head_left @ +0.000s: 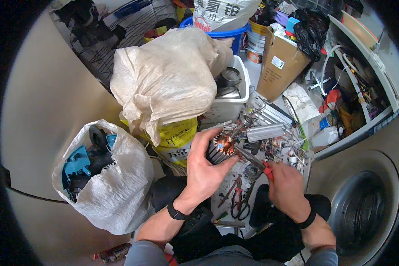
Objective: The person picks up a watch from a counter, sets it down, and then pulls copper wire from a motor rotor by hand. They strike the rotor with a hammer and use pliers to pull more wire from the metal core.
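My left hand [204,175] is closed around a ribbed, dark grey motor core with copper windings [225,144], thumb below it and fingers above. The copper end faces up and to the right. My right hand [287,188] grips a red-handled tool [252,158] with a long grey metal end. Its tip is at or close to the copper; whether it touches, I cannot tell. Below the core lie red-handled pliers [238,195] and black-handled scissors [241,210].
Metal and wire scraps surround a finned aluminium piece [267,132] beyond my hands. A white woven sack [119,186] with blue and black parts stands left. Behind are a beige sack [164,75], a white tub [228,108] and a cardboard box [283,66]. A front-loading washer [317,186] stands right.
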`<state>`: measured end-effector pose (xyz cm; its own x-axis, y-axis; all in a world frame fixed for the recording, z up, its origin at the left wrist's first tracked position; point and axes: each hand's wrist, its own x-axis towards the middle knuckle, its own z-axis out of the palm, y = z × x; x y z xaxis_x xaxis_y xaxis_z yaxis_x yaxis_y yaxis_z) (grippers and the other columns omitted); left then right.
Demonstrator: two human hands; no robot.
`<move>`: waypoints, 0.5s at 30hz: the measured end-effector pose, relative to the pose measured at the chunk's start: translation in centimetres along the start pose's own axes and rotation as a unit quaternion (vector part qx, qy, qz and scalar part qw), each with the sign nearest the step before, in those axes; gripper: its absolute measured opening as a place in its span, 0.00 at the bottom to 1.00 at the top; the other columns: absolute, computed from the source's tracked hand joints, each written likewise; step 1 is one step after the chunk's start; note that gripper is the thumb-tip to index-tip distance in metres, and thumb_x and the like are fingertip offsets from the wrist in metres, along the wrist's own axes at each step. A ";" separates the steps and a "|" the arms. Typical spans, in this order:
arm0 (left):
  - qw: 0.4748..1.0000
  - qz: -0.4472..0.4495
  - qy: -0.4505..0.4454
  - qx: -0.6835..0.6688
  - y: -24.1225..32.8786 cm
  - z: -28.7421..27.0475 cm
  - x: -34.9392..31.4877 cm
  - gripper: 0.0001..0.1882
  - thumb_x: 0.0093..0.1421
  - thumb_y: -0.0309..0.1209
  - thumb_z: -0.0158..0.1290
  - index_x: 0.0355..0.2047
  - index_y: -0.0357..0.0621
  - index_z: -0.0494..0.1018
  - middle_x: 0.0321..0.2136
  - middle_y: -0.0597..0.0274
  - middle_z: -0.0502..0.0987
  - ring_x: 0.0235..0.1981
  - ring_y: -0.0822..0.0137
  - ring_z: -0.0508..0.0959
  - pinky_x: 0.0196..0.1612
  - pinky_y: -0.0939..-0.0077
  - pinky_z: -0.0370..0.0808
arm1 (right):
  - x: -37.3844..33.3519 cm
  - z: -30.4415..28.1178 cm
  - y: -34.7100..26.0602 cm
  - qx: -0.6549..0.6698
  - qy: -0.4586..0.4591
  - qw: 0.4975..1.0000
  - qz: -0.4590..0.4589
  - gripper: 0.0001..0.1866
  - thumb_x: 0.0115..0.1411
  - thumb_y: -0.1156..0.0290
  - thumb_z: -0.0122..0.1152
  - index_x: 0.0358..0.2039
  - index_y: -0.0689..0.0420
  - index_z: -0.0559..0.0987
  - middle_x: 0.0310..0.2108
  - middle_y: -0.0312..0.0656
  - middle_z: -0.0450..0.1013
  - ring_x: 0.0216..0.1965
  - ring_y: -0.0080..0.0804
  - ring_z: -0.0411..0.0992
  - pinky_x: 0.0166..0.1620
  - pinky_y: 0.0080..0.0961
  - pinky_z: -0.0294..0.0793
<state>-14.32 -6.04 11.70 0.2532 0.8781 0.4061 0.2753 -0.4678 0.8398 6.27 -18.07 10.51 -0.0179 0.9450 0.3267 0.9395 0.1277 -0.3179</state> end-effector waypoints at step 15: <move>0.978 0.155 0.026 0.139 -0.5 1.0 -0.9 0.34 0.41 0.18 0.68 0.51 0.38 0.72 0.48 0.46 0.74 0.49 0.45 0.76 0.53 0.59 0.75 | 0.0 -0.6 -1.0 -0.059 0.007 0.998 -0.014 0.21 0.50 0.79 0.65 0.46 0.63 0.76 0.33 0.47 0.72 0.35 0.48 0.73 0.38 0.42 0.70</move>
<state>-13.79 -6.69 10.55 0.3188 0.6902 0.6496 0.4360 -0.7153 0.5461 5.55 -18.39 11.32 -0.0411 0.9373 0.3462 0.9726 0.1169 -0.2009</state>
